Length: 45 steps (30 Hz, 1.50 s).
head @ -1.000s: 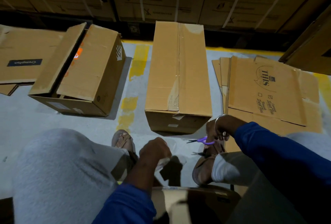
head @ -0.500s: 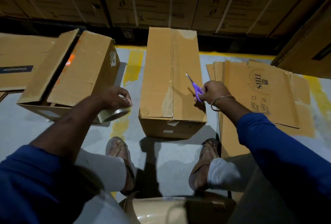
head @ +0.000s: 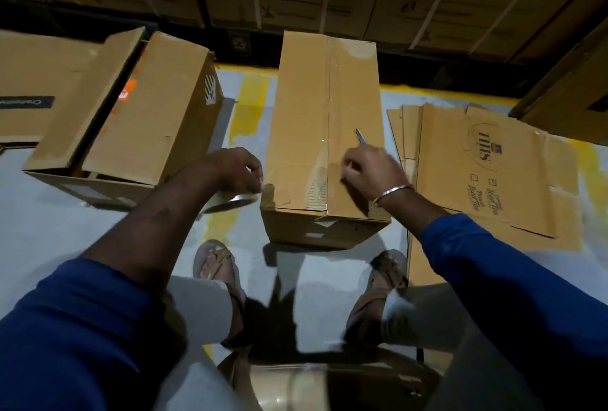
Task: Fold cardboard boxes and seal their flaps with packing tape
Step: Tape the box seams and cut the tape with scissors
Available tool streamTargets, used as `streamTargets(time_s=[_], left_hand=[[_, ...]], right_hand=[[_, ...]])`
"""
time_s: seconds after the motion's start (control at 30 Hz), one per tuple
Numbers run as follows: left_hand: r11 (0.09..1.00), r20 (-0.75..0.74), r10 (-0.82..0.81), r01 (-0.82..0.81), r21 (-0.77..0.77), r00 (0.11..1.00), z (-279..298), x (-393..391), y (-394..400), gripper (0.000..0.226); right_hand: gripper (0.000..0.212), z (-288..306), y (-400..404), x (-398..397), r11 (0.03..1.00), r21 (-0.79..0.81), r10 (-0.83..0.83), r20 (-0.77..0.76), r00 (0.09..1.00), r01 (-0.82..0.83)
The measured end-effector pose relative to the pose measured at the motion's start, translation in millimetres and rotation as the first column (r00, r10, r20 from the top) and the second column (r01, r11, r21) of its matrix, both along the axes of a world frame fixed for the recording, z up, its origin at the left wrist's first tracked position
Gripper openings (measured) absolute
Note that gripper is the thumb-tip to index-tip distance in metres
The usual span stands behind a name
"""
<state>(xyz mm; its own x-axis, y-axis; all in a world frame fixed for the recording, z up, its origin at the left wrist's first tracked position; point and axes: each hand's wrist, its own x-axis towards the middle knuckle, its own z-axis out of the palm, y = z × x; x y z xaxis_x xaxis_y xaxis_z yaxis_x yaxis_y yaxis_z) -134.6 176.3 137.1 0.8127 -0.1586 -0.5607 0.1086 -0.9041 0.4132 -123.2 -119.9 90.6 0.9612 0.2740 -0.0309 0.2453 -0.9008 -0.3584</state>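
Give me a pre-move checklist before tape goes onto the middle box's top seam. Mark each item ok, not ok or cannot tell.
1. Tape roll in the left hand: ok, gripped beside the box's near left corner.
2. Scissors in the right hand: ok, blade tip pointing out over the box top.
3. Top flaps of the middle box closed flat: ok, they meet along the centre seam.
4. Seam free of old tape: not ok, a glossy strip and torn patches show.
5. Free tape end pulled out: cannot tell, hidden under the fingers.
6. Open box on the left out of the way: ok, it stands apart.
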Motion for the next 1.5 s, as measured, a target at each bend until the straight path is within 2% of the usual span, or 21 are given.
streamTargets(time_s=[0.07,0.13,0.27,0.47,0.57,0.67,0.77,0.93,1.03,1.23,1.5], left_hand=[[1.0,0.012,0.002,-0.002,-0.01,1.0,2.1,0.9,-3.9,0.009],[1.0,0.023,-0.003,0.003,-0.026,1.0,1.3,2.0,-6.8,0.009],[0.999,0.007,-0.01,0.01,-0.044,1.0,-5.0,2.9,-7.4,0.017],[0.999,-0.035,-0.048,0.047,-0.018,0.998,-8.5,2.3,-9.8,0.015],[0.996,-0.069,-0.078,0.075,-0.042,0.995,-9.7,2.2,-9.4,0.01],[0.99,-0.125,-0.117,0.106,-0.088,0.985,-12.9,0.1,-9.3,0.01],[0.981,-0.183,-0.177,0.157,-0.116,0.967,-16.6,-3.6,-11.7,0.011],[0.961,-0.24,-0.243,0.199,-0.193,0.94,-24.7,-6.0,-20.8,0.012],[0.943,-0.218,-0.251,0.188,-0.274,0.943,-30.4,-7.5,-26.2,0.012],[0.888,-0.138,-0.174,0.095,-0.45,0.975,-38.2,-9.2,-37.4,0.005],[0.852,-0.113,-0.177,0.094,-0.515,0.978,-53.7,2.7,-48.2,0.004]], right_hand=[[0.017,-3.3,18.0,-18.7,0.973,0.067,0.228,-0.123,0.966,-0.221],[0.033,-15.0,27.3,-33.4,0.949,-0.008,0.306,-0.213,0.928,-0.315],[0.044,-35.2,28.1,-47.3,0.937,-0.126,0.314,-0.108,0.943,-0.326],[0.052,-54.9,37.2,-61.5,0.861,-0.387,0.39,0.084,0.917,-0.33],[0.046,-59.7,38.9,-60.5,0.872,-0.384,0.38,0.139,0.914,-0.304],[0.062,-53.0,25.1,-57.7,0.897,-0.24,0.406,0.122,0.906,-0.37],[0.073,-38.9,5.1,-54.1,0.933,-0.171,0.341,0.144,0.929,-0.316],[0.082,-38.7,-9.1,-49.1,0.947,-0.256,0.234,0.126,0.964,-0.197],[0.083,-46.3,-8.1,-51.0,0.937,-0.309,0.199,0.091,0.976,-0.163],[0.081,-54.2,-1.7,-48.7,0.912,-0.403,0.145,0.134,0.98,-0.08],[0.094,-62.5,0.8,-37.2,0.888,-0.459,0.067,0.153,0.986,0.011]])
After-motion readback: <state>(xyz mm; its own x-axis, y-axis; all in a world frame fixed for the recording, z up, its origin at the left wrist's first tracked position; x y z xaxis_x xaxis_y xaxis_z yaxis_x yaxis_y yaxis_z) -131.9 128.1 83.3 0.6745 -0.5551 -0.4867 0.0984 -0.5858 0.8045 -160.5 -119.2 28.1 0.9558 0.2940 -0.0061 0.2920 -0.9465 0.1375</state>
